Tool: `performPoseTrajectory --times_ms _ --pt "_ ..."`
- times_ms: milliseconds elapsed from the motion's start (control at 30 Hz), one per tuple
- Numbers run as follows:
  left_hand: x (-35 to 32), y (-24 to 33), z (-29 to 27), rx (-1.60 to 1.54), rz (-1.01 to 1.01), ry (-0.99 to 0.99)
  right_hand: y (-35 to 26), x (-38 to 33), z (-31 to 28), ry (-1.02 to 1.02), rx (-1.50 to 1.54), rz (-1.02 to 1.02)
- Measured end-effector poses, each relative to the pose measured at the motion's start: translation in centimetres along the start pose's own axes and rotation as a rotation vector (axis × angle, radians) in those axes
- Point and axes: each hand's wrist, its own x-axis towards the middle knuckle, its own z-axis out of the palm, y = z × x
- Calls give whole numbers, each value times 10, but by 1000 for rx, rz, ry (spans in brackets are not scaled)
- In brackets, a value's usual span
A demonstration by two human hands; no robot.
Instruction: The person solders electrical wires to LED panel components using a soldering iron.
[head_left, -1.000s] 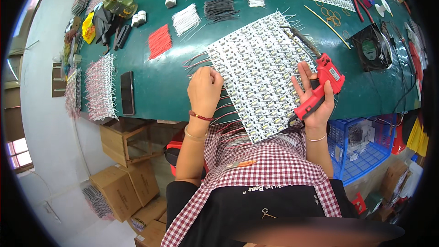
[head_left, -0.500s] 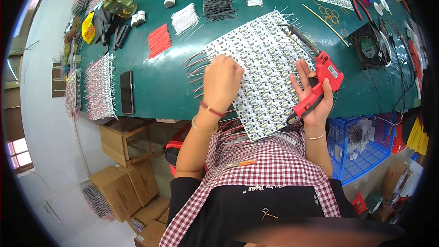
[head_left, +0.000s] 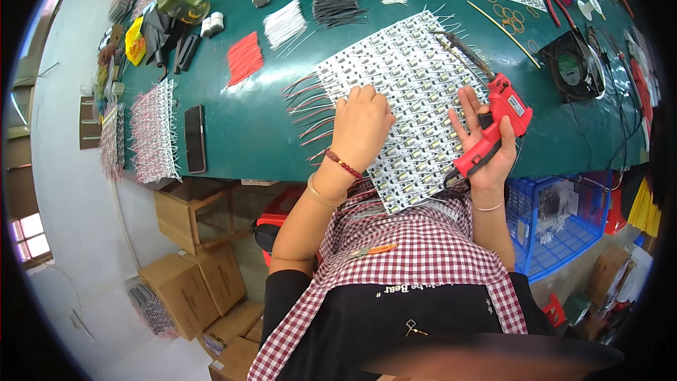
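Observation:
A large white circuit-board panel with rows of small components lies slantwise on the table, its near corner over the edge by my lap. Thin red, white and black wires stick out along its left side. My left hand rests over the panel's left part, fingers curled down; what they pinch, if anything, is hidden beneath. In my right hand sits a red soldering gun, held between thumb and palm with the other fingers stretched out. Its metal tip points far left, above the panel's right part.
On the green table lie bundles of red wires, white wires and black wires. A phone and a wired panel are left. A black fan stands right, above a blue crate.
My left hand has moved right, farther over the panel, uncovering more wires at its left edge. My right hand and the soldering gun have shifted only slightly.

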Motion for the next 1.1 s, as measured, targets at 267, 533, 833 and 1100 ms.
performPoseTrajectory --times_ms 267,533,833,1100 --pt "-41 -25 -13 -66 -260 180 -3 -1 0 29 59 -1" --pt "-32 17 -18 158 -262 320 -2 -2 0 14 -2 2" --pt "-30 15 -5 -48 -83 49 -1 -1 4 33 -22 -2" --pt "-67 6 0 80 -338 291 -1 0 4 25 -32 -1"
